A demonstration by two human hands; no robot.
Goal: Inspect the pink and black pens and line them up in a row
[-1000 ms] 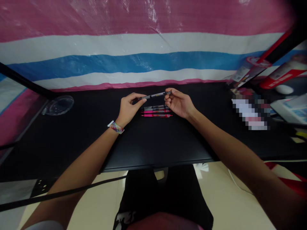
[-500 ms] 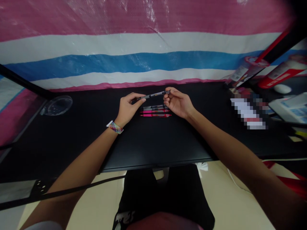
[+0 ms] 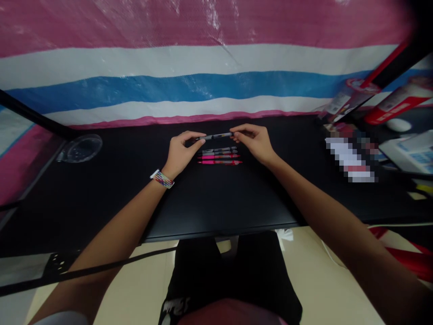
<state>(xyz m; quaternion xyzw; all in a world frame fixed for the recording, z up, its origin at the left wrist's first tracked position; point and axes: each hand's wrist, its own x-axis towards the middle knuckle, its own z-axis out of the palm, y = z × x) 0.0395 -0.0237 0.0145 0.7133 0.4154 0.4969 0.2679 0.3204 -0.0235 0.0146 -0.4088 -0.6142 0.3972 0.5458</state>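
Note:
A black-and-grey pen (image 3: 219, 136) is stretched sideways between my two hands, just beyond a row of other pens. My left hand (image 3: 182, 151) pinches its left end between thumb and fingers; a colourful woven band circles that wrist. At the pen's right end, my right hand (image 3: 255, 143) closes thumb and fingertips on it. Nearer to me on the desk lie dark grey pens (image 3: 219, 151) and pink-and-red pens (image 3: 219, 162), side by side and roughly parallel. The tips of the held pen are hidden by my fingers.
On the black desk (image 3: 219, 203), a clear plastic lid (image 3: 82, 148) lies at the left. To the right are a clear cylindrical container (image 3: 348, 101), a red-and-white canister (image 3: 399, 104), a white mouse (image 3: 399, 125) and a blurred-out white item (image 3: 350, 158). A striped sheet (image 3: 203, 85) hangs behind.
The right end of the held pen has come down slightly, so it lies closer to level. My right hand's fingers have shifted their pinch on that end; my left hand stays put.

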